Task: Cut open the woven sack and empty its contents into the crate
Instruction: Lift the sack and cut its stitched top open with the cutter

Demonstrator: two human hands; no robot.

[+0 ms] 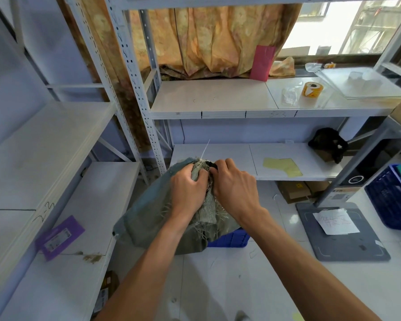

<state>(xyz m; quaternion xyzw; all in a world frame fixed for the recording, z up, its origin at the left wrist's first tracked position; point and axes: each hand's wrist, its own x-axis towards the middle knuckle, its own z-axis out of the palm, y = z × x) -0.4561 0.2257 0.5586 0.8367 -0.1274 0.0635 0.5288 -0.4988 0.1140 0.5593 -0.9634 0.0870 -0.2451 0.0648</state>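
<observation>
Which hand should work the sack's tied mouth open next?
Probably the right hand: its fingertips are at the tied mouth of the sack, while the left hand grips the gathered neck, steadying it over the blue crate.

The gathered neck of the grey-green woven sack (148,218) is gripped by the left hand (188,184) and right hand (234,186); a blue crate (229,238) is partly covered by it.

forearms (162,251): bare, slender | left grip (187,181): bare fingers | right grip (235,189): bare fingers
</observation>
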